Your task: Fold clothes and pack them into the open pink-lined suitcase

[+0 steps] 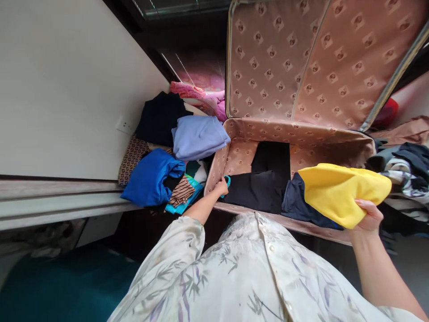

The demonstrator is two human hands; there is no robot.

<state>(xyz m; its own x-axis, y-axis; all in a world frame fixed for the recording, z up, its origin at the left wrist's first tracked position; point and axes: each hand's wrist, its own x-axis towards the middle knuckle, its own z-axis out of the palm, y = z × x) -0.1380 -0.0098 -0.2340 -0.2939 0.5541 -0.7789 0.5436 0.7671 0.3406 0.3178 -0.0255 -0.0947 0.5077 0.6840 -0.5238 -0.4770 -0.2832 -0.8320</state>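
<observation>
A folded yellow garment (338, 190) is gripped along its lower right edge by my right hand (367, 217), thumb on top. It hangs over the right part of an open suitcase (241, 156). My left hand (221, 187) is closed at the suitcase's front left corner, against a small teal item (228, 181) whose kind I cannot make out. Beside that hand, a folded black garment (254, 190) lies along the front of the suitcase. Another black garment (273, 156) lies behind it. A dark navy garment (295, 201) is partly hidden under the yellow one.
The suitcase lid (301, 62) stands upright at the back. To the left are piled clothes: a bright blue garment (154, 179), a lavender one (199, 136) and a dark navy one (161, 118). More clothes (412, 165) are heaped at right. A white wall (67, 89) bounds the left.
</observation>
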